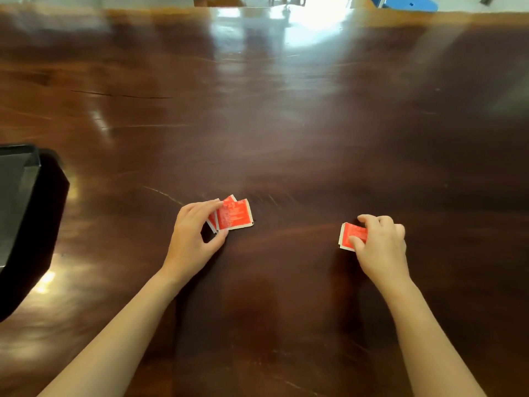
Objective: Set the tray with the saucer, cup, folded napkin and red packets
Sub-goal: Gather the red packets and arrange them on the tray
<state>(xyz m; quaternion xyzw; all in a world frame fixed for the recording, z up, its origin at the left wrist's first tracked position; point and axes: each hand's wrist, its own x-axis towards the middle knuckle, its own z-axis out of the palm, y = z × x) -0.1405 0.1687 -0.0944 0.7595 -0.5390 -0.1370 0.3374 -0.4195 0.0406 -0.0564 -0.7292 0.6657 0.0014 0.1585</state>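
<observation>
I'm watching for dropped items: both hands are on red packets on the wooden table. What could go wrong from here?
The left hand pinches two overlapping packets; one might slide free. The right hand grips its packet only at one edge, so it could slip. The dark tray sits far left, a long carry.

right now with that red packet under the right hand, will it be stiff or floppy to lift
Probably floppy and light: the red packet looks thin and flat, pinched by the right hand. On the glossy table it would likely slide rather than roll or tip.

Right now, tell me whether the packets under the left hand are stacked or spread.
Spread slightly: the red packets fan out, overlapping, pinched by the left hand on the table.
</observation>
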